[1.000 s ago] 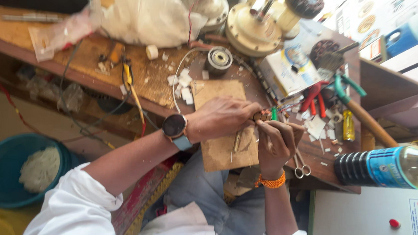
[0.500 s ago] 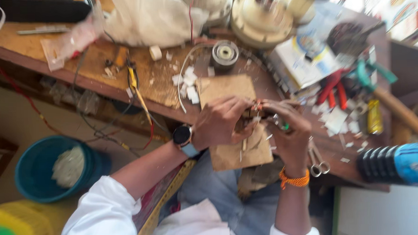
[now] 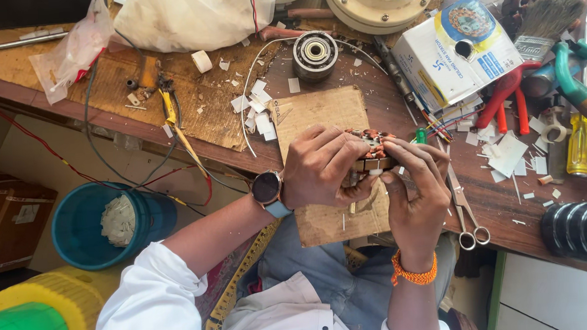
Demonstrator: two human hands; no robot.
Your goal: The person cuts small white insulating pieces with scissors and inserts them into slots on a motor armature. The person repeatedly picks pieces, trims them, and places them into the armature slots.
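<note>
Copper-wound stator (image 3: 371, 150) sits clamped between my left hand (image 3: 323, 167) and right hand (image 3: 415, 193), long axis crosswise, above the cardboard sheet (image 3: 318, 115) near the bench's front edge.

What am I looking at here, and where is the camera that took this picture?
The camera sits on a person's head and looks straight down at their own two bare hands; no machine is involved. The left hand, with a watch on its wrist, and the right hand, with an orange wristband, together grip a small round part wound with copper wire. They hold it over a piece of cardboard on a cluttered wooden workbench. Around it lie scissors, red-handled pliers, a yellow screwdriver, a metal bearing, a paintbrush, a white box and paper scraps. A blue bucket stands on the floor.
</note>
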